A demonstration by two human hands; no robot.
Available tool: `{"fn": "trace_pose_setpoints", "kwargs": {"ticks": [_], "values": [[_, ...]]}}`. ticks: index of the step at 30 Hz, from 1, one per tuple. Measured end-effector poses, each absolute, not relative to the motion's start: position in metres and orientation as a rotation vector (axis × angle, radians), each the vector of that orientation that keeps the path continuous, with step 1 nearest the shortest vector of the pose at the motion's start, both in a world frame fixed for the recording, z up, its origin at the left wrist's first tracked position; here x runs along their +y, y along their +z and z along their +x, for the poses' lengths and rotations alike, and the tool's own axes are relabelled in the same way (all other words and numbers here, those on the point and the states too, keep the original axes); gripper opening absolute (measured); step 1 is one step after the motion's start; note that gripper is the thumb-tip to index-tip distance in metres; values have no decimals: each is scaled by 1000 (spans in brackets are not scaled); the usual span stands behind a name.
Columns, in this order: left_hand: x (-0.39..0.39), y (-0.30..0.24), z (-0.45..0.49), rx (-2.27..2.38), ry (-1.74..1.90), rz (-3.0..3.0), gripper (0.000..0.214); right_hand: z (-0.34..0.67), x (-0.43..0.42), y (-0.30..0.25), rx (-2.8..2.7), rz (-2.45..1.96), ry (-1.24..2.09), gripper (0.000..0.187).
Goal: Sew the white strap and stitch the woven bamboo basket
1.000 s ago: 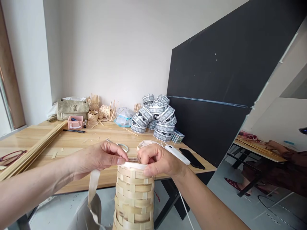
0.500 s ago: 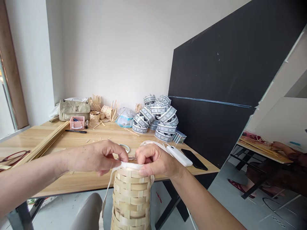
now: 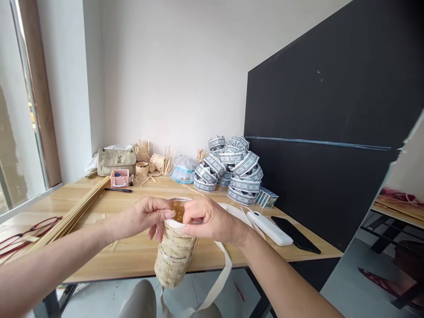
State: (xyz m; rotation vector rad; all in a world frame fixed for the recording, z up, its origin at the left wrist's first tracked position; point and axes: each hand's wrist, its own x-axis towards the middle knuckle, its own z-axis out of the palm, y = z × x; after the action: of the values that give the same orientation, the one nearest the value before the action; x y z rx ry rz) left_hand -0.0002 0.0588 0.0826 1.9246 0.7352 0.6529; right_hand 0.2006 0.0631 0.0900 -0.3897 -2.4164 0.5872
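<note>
Woven bamboo basket (image 3: 174, 256): tilted, held in the air before the wooden table (image 3: 132, 260). My left hand (image 3: 149, 216) and right hand (image 3: 208, 221) pinch narrowly on its white fabric rim band (image 3: 175, 224); canvas strap (image 3: 222, 278) hangs below.

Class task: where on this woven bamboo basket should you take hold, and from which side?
Take the woven bamboo basket round its lower body, coming from below and the near side. Its narrow round shape likely suits one wrapping hand; the left hand and right hand occupy the white-bound rim.
</note>
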Motion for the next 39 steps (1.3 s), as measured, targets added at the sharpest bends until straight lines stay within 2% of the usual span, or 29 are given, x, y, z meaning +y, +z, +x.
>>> {"fn": "trace_pose_setpoints", "kwargs": {"ticks": [3,12,17,22,30,36,39], "values": [[63,68,1,783,728,1870,47,200,70,81,-2414,-407,593,28],[64,60,5,699,804,1908,45,205,59,89,-2427,-554,579,12],[63,55,6,702,825,1876,42,202,54,81,-2234,-641,557,13],[56,58,10,700,869,1968,41,203,52,78,-2257,-581,612,15],[54,55,13,723,794,1941,45,205,50,75,-2323,-641,480,20],[54,54,12,730,797,1912,45,209,47,77,-2316,-642,496,5],[54,52,11,731,805,1895,44,208,45,76,-2354,-607,411,8]]}}
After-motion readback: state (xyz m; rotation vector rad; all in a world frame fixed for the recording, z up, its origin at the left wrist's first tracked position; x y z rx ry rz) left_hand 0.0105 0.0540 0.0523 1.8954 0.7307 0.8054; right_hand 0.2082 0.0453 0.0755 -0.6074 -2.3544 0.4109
